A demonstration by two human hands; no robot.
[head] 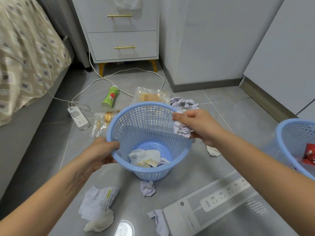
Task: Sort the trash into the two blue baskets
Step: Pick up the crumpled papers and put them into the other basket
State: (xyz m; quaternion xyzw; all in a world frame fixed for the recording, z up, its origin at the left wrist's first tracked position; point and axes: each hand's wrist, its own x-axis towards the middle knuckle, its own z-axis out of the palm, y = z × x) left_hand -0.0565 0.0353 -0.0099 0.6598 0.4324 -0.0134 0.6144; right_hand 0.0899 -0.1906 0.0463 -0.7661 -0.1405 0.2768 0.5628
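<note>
A blue mesh basket (136,126) stands tilted on the grey floor in the middle, with crumpled white paper (144,157) at its bottom. My left hand (100,152) grips its near-left rim. My right hand (197,125) holds a crumpled pale purple paper wad (181,130) over the basket's right rim. A second blue basket (286,135) sits at the right edge with a red packet (309,155) inside. Loose on the floor lie a green bottle (110,97), two clear snack wrappers (150,95) (102,121) and several paper wads (147,188).
A white power strip (79,118) with its cord lies left of the basket. A long white power-strip box (213,203) lies at the front right. A printed leaflet and tissue (97,206) lie near front. A bed (25,57) stands left, a white nightstand (122,31) behind.
</note>
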